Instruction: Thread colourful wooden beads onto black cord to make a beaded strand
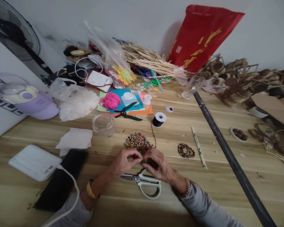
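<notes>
– Where do our beads (138,142) lie, and how is our grip?

– We have them heaped on the tabletop (215,179), just beyond both hands. Our left hand (123,162) presses thumb and forefinger together on a dark bit (143,160), and our right hand (159,165) pinches at it too; bead or cord end, we cannot tell

– How might the beads handle?

– Light, hard and rather slippery, we judge, quick to roll if nudged; we would lift one by its sides, with fingertips only

– And the cord (153,135) beside the spool (159,119)?

– Thin and soft, we think, so we would hold it close to its tip, keeping it clear of the scissors (149,186) below our hands
</notes>
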### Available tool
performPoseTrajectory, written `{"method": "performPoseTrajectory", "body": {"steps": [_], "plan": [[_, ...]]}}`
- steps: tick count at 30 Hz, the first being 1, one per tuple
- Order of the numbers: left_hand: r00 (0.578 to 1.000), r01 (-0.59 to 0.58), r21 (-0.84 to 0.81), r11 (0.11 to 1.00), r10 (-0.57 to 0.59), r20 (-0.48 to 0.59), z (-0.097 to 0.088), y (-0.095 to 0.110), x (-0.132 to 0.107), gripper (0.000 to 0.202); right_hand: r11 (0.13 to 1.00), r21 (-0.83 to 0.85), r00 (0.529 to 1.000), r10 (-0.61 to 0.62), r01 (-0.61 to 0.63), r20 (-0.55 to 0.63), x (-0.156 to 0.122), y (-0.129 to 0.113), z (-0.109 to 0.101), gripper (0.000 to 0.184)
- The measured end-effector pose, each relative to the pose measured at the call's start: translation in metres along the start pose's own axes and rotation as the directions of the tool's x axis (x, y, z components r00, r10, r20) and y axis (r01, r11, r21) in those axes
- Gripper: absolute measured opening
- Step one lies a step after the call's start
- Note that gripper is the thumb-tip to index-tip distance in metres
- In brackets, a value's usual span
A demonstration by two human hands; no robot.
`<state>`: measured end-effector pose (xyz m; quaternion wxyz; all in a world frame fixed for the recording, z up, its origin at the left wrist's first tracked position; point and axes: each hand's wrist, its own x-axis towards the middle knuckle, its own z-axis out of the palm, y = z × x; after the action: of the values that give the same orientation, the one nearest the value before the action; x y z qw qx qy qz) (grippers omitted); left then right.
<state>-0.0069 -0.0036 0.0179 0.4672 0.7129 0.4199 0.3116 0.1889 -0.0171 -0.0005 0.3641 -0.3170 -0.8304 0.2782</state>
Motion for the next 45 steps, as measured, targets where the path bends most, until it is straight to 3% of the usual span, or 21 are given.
{"method": "performPoseTrajectory", "body": {"steps": [15,23,39,45], "plan": [[0.997,-0.073,-0.069,0.995,0.072,-0.016,0.001,-0.003,-0.002,0.011,1.000,0.012,1.000,0.012,-0.012,0.026,0.002,-0.003,-0.002,0.006],[1.000,-0.003,-0.096,0.995,0.003,0.008,0.002,-0.006,-0.002,0.010,1.000,0.009,1.000,0.001,-0.002,0.023,0.001,-0.002,0.000,0.006],[0.999,-0.040,-0.034,0.999,0.039,-0.006,0.001,-0.002,-0.002,0.011,0.998,0.059,0.999,0.008,-0.006,-0.039,0.002,-0.002,0.001,0.003],[1.000,0.001,-0.016,1.000,-0.001,-0.019,-0.002,0.003,-0.001,0.012,0.999,0.045,0.999,0.016,-0.013,-0.052,0.002,-0.002,0.000,0.004]]}}
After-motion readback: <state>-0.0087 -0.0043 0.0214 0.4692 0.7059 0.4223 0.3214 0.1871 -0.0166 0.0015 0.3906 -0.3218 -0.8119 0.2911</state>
